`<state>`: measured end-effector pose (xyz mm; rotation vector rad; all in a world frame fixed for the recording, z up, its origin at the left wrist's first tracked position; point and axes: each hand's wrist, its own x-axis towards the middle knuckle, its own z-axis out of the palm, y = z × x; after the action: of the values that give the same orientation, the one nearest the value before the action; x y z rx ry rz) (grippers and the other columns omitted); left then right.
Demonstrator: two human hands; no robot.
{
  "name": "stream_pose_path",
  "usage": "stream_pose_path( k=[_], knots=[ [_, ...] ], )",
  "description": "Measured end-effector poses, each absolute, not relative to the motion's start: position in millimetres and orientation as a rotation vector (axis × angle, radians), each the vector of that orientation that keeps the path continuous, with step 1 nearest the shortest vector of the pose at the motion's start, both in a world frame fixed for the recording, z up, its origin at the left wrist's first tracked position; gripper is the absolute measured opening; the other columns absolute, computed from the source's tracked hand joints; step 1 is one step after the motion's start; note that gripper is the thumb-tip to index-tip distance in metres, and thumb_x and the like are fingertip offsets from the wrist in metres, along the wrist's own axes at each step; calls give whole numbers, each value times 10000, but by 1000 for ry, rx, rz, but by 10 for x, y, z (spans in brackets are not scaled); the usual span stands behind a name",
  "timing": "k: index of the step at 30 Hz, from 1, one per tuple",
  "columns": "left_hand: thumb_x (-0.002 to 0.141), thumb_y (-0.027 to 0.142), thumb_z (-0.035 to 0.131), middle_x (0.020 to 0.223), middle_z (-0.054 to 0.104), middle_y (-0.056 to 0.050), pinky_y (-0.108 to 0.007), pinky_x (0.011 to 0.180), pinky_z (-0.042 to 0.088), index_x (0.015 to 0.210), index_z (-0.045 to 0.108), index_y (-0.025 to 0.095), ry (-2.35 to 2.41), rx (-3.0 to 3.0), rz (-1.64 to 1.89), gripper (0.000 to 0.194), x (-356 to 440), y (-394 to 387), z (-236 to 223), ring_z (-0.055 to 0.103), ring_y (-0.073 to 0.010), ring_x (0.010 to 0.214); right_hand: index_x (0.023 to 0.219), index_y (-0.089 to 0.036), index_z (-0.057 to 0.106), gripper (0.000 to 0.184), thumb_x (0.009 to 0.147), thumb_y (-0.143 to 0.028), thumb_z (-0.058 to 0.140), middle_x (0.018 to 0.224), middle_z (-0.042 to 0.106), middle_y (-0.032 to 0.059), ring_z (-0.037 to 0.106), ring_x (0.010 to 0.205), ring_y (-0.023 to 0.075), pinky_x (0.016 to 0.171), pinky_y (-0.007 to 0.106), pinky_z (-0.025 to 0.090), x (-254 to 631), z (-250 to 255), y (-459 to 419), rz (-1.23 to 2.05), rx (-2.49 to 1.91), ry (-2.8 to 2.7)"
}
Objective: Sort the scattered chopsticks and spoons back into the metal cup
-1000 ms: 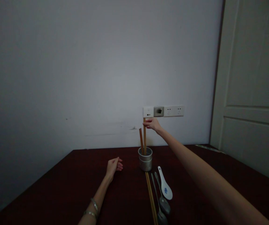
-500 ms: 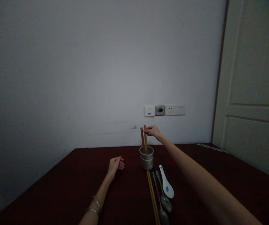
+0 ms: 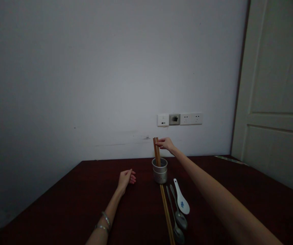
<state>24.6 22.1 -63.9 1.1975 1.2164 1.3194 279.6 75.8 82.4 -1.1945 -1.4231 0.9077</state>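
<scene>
My right hand [image 3: 166, 143] reaches out over a small metal cup [image 3: 159, 171] and pinches the top of a wooden chopstick [image 3: 157, 151] that stands in the cup beside another one. My left hand [image 3: 126, 178] rests on the dark red table [image 3: 59, 207] left of the cup, fingers loosely curled and holding nothing. In front of the cup lie a pair of wooden chopsticks [image 3: 167, 214], two metal spoons [image 3: 178, 221] and a white ceramic spoon [image 3: 181, 202] with a blue mark.
A white wall rises right behind the table, with a row of sockets and a switch [image 3: 179, 119] above the cup. A cream door [image 3: 276, 112] stands at the right. Bracelets [image 3: 103, 221] circle my left wrist.
My right hand has lowered the chopstick into the cup until it stands level with the other one. The left hand has stayed where it was.
</scene>
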Motion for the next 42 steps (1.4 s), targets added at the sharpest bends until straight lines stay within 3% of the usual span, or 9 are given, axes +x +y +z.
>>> stream_pose_path(
  k=[19, 25, 31, 39, 42],
  knots=[
    [740, 435, 513, 470, 559, -6, -200, 393, 399, 673, 545, 117, 1204, 1210, 1322, 326, 235, 228, -664, 528, -105, 382, 665, -116, 633, 145, 576, -180, 729, 570, 644, 26, 584, 535, 100, 495, 186, 461, 2820, 753, 764, 993, -1219, -1430],
    [775, 367, 477, 467, 560, -10, -195, 385, 395, 675, 546, 116, 1217, 1213, 1328, 279, 243, 219, -658, 525, -102, 381, 718, -129, 620, 195, 565, -167, 736, 552, 635, 13, 596, 553, 109, 511, 197, 472, 2832, 693, 803, 1030, -1247, -1422],
    [744, 413, 513, 476, 564, -12, -201, 394, 399, 674, 549, 116, 1212, 1221, 1325, 308, 241, 206, -645, 532, -107, 392, 787, -128, 606, 276, 552, -165, 747, 557, 628, 7, 588, 542, 109, 521, 213, 474, 2869, 641, 846, 1057, -1271, -1423],
    [747, 405, 506, 477, 567, -17, -197, 391, 402, 682, 545, 110, 1193, 1231, 1327, 305, 232, 227, -676, 535, -105, 395, 931, -126, 592, 448, 558, -313, 757, 789, 678, 79, 619, 641, 128, 571, 228, 479, 2995, 622, 790, 1075, -1258, -1493],
    [731, 426, 516, 479, 567, -15, -197, 391, 402, 678, 547, 109, 1190, 1236, 1322, 322, 232, 221, -668, 535, -104, 393, 1031, -128, 566, 509, 633, -420, 688, 884, 674, 112, 630, 691, 132, 588, 223, 481, 3156, 572, 774, 941, -1346, -1563]
  ],
)
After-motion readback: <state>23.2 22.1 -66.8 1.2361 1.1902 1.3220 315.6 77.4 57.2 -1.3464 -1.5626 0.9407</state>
